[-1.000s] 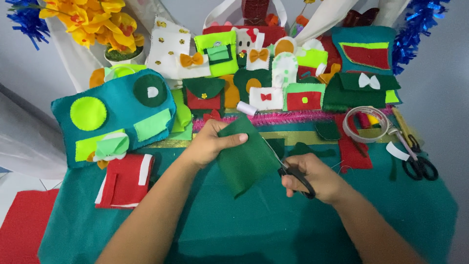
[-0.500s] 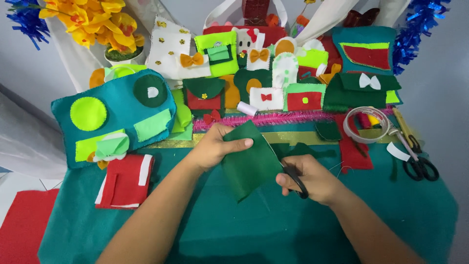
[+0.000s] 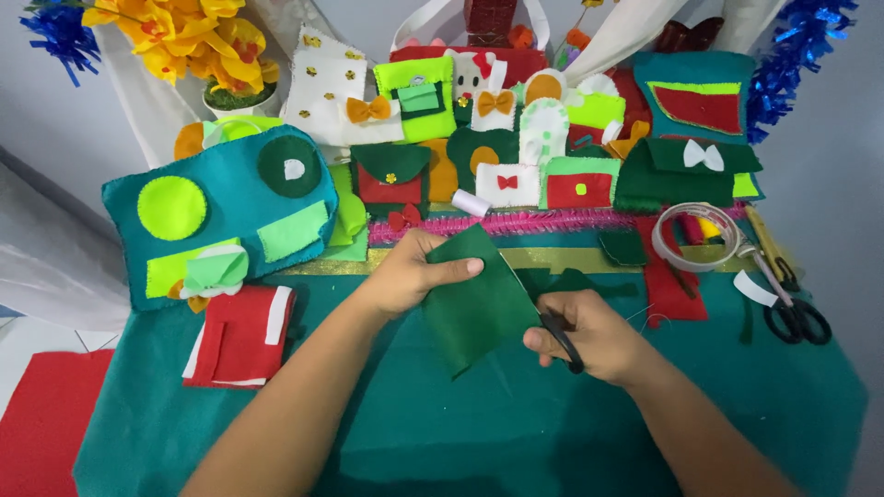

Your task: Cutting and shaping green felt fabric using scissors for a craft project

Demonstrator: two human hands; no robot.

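Observation:
My left hand (image 3: 416, 272) pinches the upper left edge of a dark green felt sheet (image 3: 479, 304), thumb on top, and holds it up over the teal felt table cover (image 3: 516, 433). My right hand (image 3: 589, 336) grips black-handled scissors (image 3: 564, 342) at the sheet's right edge; the blades are hidden behind the felt. Small dark green felt offcuts (image 3: 575, 279) lie just beyond my right hand.
A large teal felt bag (image 3: 221, 212) with green circles lies at left, a red felt pouch (image 3: 238, 336) below it. Several small felt purses (image 3: 506, 156) line the back. A clear round tub (image 3: 695, 236) and a second pair of black scissors (image 3: 796, 317) sit at right. Yellow flowers (image 3: 189, 37) stand back left.
My right hand with the scissors has moved left and up along the sheet's right edge. The green felt has turned slightly in my left hand.

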